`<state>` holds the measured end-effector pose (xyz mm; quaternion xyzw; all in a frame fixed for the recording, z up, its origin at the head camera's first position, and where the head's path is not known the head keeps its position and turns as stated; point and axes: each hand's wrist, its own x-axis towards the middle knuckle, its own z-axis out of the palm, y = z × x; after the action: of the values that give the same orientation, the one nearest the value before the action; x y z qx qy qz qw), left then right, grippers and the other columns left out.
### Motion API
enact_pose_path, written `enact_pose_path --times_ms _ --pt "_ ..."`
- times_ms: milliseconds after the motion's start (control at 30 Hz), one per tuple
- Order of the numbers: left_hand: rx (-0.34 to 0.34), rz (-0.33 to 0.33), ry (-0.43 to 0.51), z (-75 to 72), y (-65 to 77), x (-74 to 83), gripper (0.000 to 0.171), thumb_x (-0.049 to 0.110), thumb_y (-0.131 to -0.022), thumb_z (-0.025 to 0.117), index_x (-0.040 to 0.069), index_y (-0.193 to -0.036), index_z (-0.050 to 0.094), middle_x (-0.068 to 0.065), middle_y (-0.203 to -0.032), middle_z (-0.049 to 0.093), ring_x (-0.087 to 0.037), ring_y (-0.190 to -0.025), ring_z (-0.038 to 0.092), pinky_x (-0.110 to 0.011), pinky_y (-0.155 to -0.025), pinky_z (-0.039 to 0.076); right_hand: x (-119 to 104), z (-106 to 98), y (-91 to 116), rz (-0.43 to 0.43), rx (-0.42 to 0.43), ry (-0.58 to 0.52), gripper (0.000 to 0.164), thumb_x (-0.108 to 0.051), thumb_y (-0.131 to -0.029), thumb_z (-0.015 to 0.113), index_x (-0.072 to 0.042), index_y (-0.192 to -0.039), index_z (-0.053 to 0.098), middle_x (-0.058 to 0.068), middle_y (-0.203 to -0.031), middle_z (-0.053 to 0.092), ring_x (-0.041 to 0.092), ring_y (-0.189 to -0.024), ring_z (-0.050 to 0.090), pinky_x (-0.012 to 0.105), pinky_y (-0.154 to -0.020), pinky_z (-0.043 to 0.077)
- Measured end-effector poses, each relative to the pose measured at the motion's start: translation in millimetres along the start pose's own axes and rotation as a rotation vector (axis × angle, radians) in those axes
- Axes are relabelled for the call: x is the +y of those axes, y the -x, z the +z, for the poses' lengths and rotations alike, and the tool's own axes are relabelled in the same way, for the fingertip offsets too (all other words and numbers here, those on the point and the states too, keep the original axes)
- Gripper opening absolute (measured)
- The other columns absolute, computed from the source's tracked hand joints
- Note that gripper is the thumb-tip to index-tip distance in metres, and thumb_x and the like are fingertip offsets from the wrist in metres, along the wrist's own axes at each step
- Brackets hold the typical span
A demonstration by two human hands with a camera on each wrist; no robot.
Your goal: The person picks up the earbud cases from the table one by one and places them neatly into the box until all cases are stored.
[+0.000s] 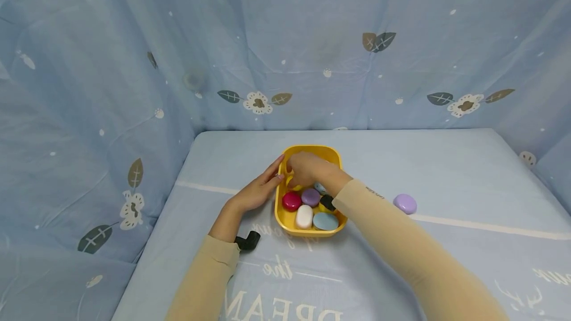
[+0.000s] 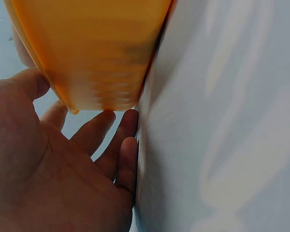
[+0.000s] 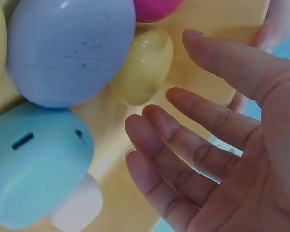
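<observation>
A yellow plastic basket (image 1: 285, 227) holds several smooth, rounded pieces: a red one (image 1: 292, 201), a purple one (image 1: 310, 197), a white one (image 1: 304, 217) and a light blue one (image 1: 325, 221). My left hand (image 1: 258, 192) rests against the basket's left outer side, thumb at the rim. Inside the far left part of the basket is my right hand (image 1: 308, 168). In the right wrist view its fingers are spread and slightly bent, apart from a small yellow egg-shaped piece (image 3: 145, 67). A lilac piece (image 3: 72, 53) and a turquoise piece (image 3: 38, 164) with a dark slot lie beyond it.
To the right of the basket, a lilac rounded piece (image 1: 405, 203) lies on the blue cloth-covered table (image 1: 468, 177). Black parts show beside both wrists, one (image 1: 248, 241) by the left sleeve. Patterned blue curtains (image 1: 312, 48) hang behind and at the sides.
</observation>
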<state>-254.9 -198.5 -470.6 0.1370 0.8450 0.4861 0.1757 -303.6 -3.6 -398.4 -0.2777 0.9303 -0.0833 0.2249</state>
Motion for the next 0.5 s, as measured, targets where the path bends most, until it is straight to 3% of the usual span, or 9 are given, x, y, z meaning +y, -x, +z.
enact_pose_path --times_ms 200,500 --pt "0.003 0.011 0.006 -0.3 -0.9 -0.7 0.058 0.059 -0.107 0.041 0.061 -0.158 0.014 0.014 -0.174 0.014 -0.025 -0.161 0.019 -0.060 -0.129 0.015 -2.1 -9.4 8.6 -0.006 0.014 0.015 0.049 -0.033 -0.096 0.075 -0.009 -0.139 0.065 0.009 -0.138 0.067 0.025 -0.124 0.063 0.041 -0.113 0.050" --pt "-0.005 0.024 0.013 -0.2 -1.9 -2.3 0.057 0.056 -0.108 0.041 0.059 -0.159 0.014 0.013 -0.174 0.014 -0.024 -0.161 0.019 -0.057 -0.130 0.015 1.6 -26.3 29.7 -0.042 0.090 0.018 0.051 -0.035 -0.095 0.076 -0.010 -0.138 0.065 0.010 -0.139 0.065 0.027 -0.122 0.063 0.044 -0.108 0.052"
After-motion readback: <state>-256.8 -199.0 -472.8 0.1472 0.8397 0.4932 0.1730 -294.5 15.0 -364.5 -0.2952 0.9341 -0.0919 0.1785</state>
